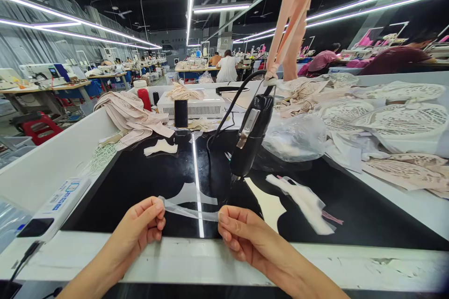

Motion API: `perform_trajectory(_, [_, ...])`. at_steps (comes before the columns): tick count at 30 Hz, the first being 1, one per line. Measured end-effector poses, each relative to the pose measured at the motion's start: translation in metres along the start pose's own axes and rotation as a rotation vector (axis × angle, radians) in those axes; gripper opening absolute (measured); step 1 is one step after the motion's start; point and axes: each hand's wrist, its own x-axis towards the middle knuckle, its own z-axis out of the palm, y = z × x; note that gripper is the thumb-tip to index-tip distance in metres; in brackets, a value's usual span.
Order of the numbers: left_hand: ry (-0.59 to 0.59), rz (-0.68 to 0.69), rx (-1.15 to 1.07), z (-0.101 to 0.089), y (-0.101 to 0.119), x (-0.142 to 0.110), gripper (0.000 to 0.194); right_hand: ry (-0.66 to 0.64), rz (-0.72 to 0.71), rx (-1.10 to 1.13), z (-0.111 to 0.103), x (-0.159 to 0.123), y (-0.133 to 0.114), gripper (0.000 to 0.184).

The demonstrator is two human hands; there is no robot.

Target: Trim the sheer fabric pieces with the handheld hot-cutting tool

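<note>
Between my two hands stretches a thin, see-through strip of mesh fabric (191, 212), sagging slightly in the middle. My left hand (142, 222) pinches its left end between thumb and fingers. The right end is pinched in my right hand (242, 233). Behind the strip, a translucent cut fabric piece (191, 194) lies flat on the glossy black board (122, 196). A black hand-held tool (250, 133) with a metal lever hangs tip down from peach fabric bands (293, 18), just beyond my right hand. A cream curved piece (268, 203) lies right of it.
White padding strips (303, 203) lie on the board's right side, and a small cream piece (160, 147) toward the back. Lace pieces (396, 117) and a plastic bag (296, 135) are heaped at right. A phone (181, 113) leans against a white box (210, 105). A white device (58, 205) sits at left.
</note>
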Motion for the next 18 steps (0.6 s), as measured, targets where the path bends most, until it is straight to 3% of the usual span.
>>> perform_trajectory(8, [-0.028,0.198,0.12,0.009,0.003,-0.003,0.035,-0.102,-0.039,-0.501,0.018,-0.01,0.005,0.043])
perform_trajectory(10, [-0.066,0.29,0.084,0.012,0.003,-0.005,0.032,-0.096,-0.106,-0.486,0.015,-0.008,0.005,0.046])
perform_trajectory(13, [-0.115,0.42,0.081,0.014,0.003,-0.009,0.029,0.013,-0.197,-0.375,0.011,-0.002,0.005,0.049])
perform_trajectory(16, [-0.209,0.54,0.154,0.012,0.003,-0.011,0.026,0.109,-0.201,-0.341,0.015,0.002,0.006,0.049])
perform_trajectory(18, [-0.278,0.597,0.198,0.01,0.002,-0.011,0.024,0.073,-0.167,-0.332,0.021,0.004,0.008,0.052])
